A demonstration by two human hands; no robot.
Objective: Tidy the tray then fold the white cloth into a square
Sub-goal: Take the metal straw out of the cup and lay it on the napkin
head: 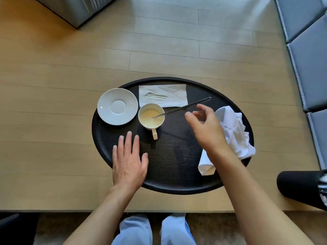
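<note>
A round black tray (169, 165) lies on the wooden table. On its left edge sits a white saucer (117, 106). A cream cup (151, 117) stands in the middle, handle toward me, with a long thin stirrer (187, 105) leaning in it. A flat paper napkin (162, 95) lies at the back. The crumpled white cloth (233, 133) lies on the tray's right side. My left hand (129, 161) rests flat on the tray's near left, fingers spread. My right hand (205, 126) hovers just right of the cup, fingers curled loosely apart, holding nothing, partly covering the cloth.
The wooden table (53, 121) extends around the tray. A black cylindrical object (300, 186) lies at the table's near right edge. Grey cushions (309, 55) line the right side. A metallic box (76, 9) stands at the far left.
</note>
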